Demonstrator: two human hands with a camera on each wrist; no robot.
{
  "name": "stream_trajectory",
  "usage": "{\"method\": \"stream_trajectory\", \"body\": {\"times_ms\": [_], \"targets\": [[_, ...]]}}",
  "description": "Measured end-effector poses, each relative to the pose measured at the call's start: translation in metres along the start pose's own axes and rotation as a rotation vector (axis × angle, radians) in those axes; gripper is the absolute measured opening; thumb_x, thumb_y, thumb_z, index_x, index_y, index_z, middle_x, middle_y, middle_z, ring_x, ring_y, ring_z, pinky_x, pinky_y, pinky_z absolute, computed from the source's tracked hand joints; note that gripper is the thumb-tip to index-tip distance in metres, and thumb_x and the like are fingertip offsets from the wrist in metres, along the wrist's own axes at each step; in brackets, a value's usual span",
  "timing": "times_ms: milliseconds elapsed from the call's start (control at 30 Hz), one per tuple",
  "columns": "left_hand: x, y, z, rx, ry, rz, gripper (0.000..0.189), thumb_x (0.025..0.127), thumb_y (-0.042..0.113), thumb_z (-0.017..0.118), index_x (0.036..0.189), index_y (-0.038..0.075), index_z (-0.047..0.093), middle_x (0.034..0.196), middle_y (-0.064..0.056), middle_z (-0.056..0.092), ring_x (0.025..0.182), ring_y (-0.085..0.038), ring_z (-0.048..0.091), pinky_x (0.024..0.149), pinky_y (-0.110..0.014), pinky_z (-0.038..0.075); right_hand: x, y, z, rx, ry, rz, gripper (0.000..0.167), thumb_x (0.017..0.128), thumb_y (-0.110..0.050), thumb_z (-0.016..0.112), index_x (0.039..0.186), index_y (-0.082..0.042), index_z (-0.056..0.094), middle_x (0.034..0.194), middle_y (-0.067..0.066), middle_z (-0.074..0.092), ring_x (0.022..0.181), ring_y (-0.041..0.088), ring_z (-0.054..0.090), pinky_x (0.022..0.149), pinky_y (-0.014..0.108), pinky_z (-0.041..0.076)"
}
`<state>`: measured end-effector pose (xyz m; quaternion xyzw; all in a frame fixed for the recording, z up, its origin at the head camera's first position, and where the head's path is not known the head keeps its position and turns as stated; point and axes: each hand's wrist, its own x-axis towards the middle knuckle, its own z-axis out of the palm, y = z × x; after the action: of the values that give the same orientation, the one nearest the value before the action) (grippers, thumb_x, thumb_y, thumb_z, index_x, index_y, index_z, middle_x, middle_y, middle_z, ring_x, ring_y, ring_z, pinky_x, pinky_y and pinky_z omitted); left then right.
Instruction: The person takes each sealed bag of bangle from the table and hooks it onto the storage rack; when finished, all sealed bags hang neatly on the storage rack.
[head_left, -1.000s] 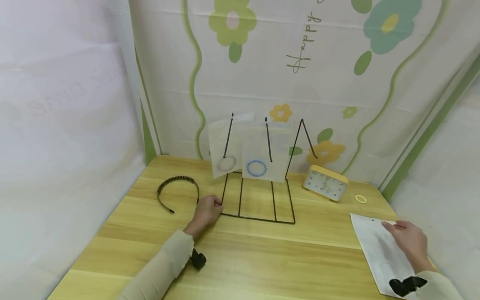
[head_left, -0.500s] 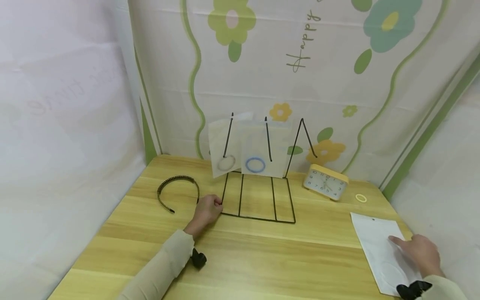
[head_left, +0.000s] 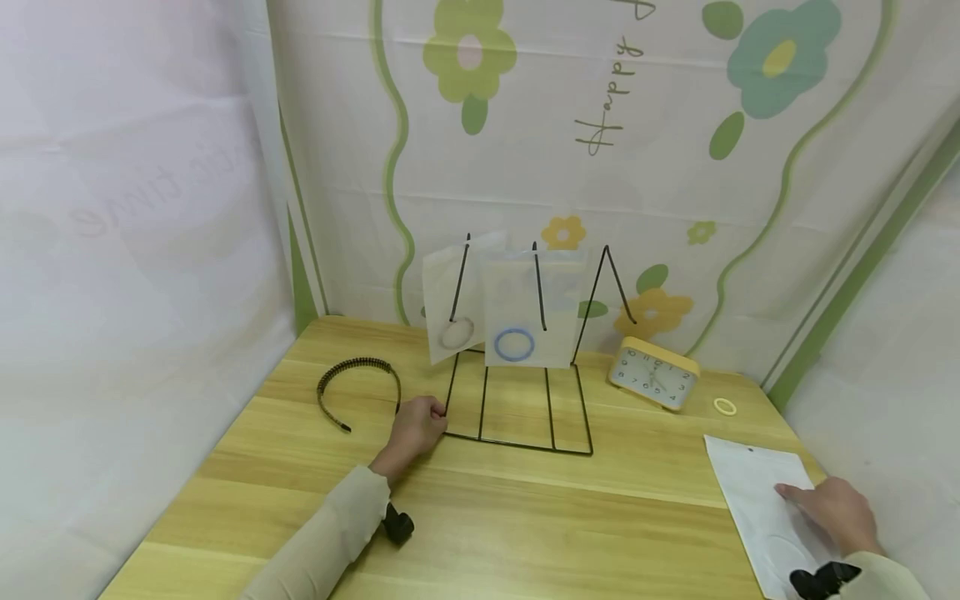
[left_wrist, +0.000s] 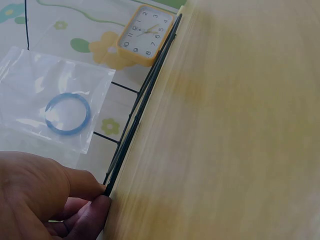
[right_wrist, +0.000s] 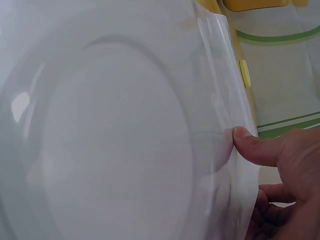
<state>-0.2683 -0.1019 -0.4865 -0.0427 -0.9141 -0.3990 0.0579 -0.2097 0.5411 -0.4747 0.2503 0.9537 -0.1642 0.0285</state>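
Note:
My left hand [head_left: 416, 427] pinches the front left corner of a black wire display rack [head_left: 517, 446], thumb and forefinger on the rod in the left wrist view. From the rack's left and middle hooks hang clear plastic bags, one with a pale ring [head_left: 456, 333], one with a blue ring [left_wrist: 67, 114]. The right hook [head_left: 619, 283] carries nothing. At the table's right side, my right hand [head_left: 840, 512] pinches the edge of another plastic bag [head_left: 753, 487], thumb on top and fingers beneath. A whitish round outline [right_wrist: 117, 135] shows through this bag.
A dark coiled headband [head_left: 356, 363] lies left of the rack. To the rack's right stands a yellow clock [head_left: 654, 375], with a small pale yellow ring [head_left: 724, 407] beside it. Printed cloth [head_left: 510, 175] encloses the wooden table's back and sides.
My right hand has gone from the top edge of the flat bag down to its right edge. The left hand keeps its hold on the rack. The head view has tipped slightly.

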Motion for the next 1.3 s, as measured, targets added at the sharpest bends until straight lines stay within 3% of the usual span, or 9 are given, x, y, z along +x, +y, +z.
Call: {"method": "stream_trajectory", "body": {"times_ms": [200, 267, 367, 500, 667, 933, 1033, 1200, 1300], "targets": [[-0.001, 0.001, -0.001, 0.004, -0.013, -0.004, 0.014, 0.085, 0.005, 0.067, 0.098, 0.002, 0.072, 0.083, -0.003, 0.069, 0.071, -0.012, 0.063, 0.065, -0.030, 0.054, 0.000, 0.003, -0.001, 0.029, 0.014, -0.082, 0.046, 0.082, -0.040, 0.071, 0.065, -0.006, 0.047, 0.065, 0.006, 0.044, 0.065, 0.024, 0.043, 0.057, 0.034, 0.031], [-0.001, 0.001, -0.001, 0.006, -0.013, -0.005, 0.014, 0.085, 0.006, 0.067, 0.098, 0.002, 0.072, 0.083, -0.003, 0.069, 0.072, -0.013, 0.063, 0.065, -0.030, 0.054, 0.000, 0.005, -0.003, 0.023, 0.020, -0.123, 0.047, 0.083, -0.040, 0.070, 0.066, -0.002, 0.049, 0.064, 0.009, 0.048, 0.065, 0.025, 0.045, 0.057, 0.035, 0.033], [0.000, 0.000, 0.000, 0.005, -0.008, -0.008, 0.013, 0.085, 0.006, 0.068, 0.097, 0.002, 0.072, 0.083, -0.003, 0.069, 0.072, -0.013, 0.063, 0.065, -0.030, 0.054, 0.001, 0.007, -0.005, 0.030, 0.031, -0.156, 0.056, 0.083, -0.039, 0.071, 0.082, 0.015, 0.056, 0.077, 0.028, 0.058, 0.071, 0.037, 0.054, 0.062, 0.042, 0.041], [0.001, 0.000, 0.000, 0.004, 0.000, -0.005, 0.012, 0.085, 0.005, 0.069, 0.096, 0.002, 0.072, 0.082, -0.003, 0.069, 0.072, -0.013, 0.063, 0.065, -0.031, 0.054, 0.002, 0.008, -0.007, 0.059, 0.033, -0.134, 0.074, 0.082, -0.037, 0.072, 0.109, 0.028, 0.049, 0.107, 0.045, 0.053, 0.092, 0.056, 0.054, 0.078, 0.056, 0.044], [0.001, 0.001, 0.001, 0.006, -0.003, -0.003, 0.012, 0.085, 0.005, 0.068, 0.096, 0.002, 0.072, 0.083, -0.004, 0.069, 0.072, -0.013, 0.063, 0.066, -0.031, 0.054, 0.000, 0.008, -0.011, 0.133, 0.045, -0.102, 0.072, 0.084, -0.035, 0.072, 0.112, 0.026, 0.046, 0.103, 0.042, 0.055, 0.089, 0.048, 0.055, 0.072, 0.048, 0.044], [-0.001, 0.003, 0.001, 0.004, -0.016, -0.018, 0.012, 0.086, 0.007, 0.068, 0.097, 0.003, 0.072, 0.083, -0.003, 0.069, 0.074, -0.013, 0.063, 0.066, -0.031, 0.054, -0.002, 0.013, -0.020, 0.160, 0.175, -0.210, 0.059, 0.091, -0.037, 0.065, 0.113, 0.016, 0.055, 0.109, 0.037, 0.060, 0.088, 0.042, 0.057, 0.066, 0.038, 0.038], [-0.001, 0.003, 0.000, 0.001, -0.019, -0.021, 0.012, 0.086, 0.007, 0.068, 0.097, 0.003, 0.072, 0.083, -0.002, 0.069, 0.074, -0.013, 0.063, 0.066, -0.031, 0.054, -0.003, 0.013, -0.024, 0.192, 0.203, -0.216, 0.057, 0.093, -0.038, 0.063, 0.117, 0.014, 0.057, 0.111, 0.036, 0.060, 0.087, 0.038, 0.057, 0.065, 0.034, 0.036], [-0.001, 0.002, 0.000, 0.003, -0.013, -0.022, 0.013, 0.086, 0.007, 0.068, 0.097, 0.002, 0.072, 0.083, -0.003, 0.069, 0.073, -0.013, 0.063, 0.066, -0.031, 0.054, -0.006, 0.010, -0.027, 0.239, 0.239, -0.194, 0.059, 0.098, -0.038, 0.055, 0.128, 0.013, 0.051, 0.125, 0.036, 0.052, 0.103, 0.050, 0.053, 0.070, 0.040, 0.038], [-0.001, 0.001, 0.001, 0.003, -0.007, -0.015, 0.012, 0.085, 0.006, 0.068, 0.096, 0.002, 0.072, 0.082, -0.003, 0.069, 0.071, -0.013, 0.063, 0.065, -0.031, 0.054, -0.010, 0.006, -0.029, 0.261, 0.242, -0.173, 0.063, 0.100, -0.039, 0.050, 0.132, 0.014, 0.045, 0.130, 0.036, 0.046, 0.113, 0.057, 0.046, 0.081, 0.053, 0.042]]}}
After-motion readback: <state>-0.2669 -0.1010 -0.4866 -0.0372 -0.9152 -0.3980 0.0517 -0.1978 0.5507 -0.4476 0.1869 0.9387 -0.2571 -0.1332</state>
